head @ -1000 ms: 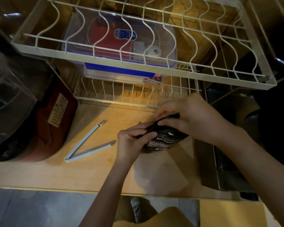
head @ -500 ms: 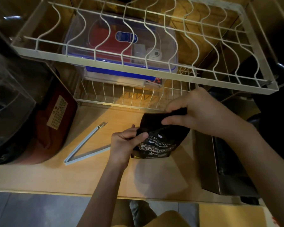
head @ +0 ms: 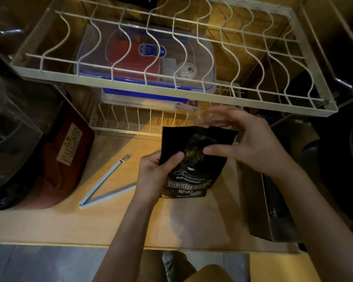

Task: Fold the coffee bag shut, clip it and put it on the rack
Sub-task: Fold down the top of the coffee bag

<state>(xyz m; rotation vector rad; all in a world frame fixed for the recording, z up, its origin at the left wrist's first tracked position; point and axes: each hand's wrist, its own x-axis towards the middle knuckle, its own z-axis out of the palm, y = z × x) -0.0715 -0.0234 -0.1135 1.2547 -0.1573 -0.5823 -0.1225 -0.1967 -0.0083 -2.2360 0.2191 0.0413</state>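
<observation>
A black coffee bag with white lettering stands upright over the wooden counter, its top unfolded and flat. My left hand grips its left side, thumb across the front. My right hand hovers at the bag's upper right; its fingers are spread and blurred, and I cannot tell whether the thumb touches the bag. A pale blue bag clip lies open in a V on the counter left of my left hand. The white wire rack spans the view above and behind the bag.
A clear lidded box with red contents sits under the upper rack on a lower wire shelf. A dark red appliance stands at the left. A metal sink edge drops off at the right.
The bag's folded top has come undone and now stands flat and tall. My right hand has lifted off the top and spread its fingers. My left hand has kept its hold.
</observation>
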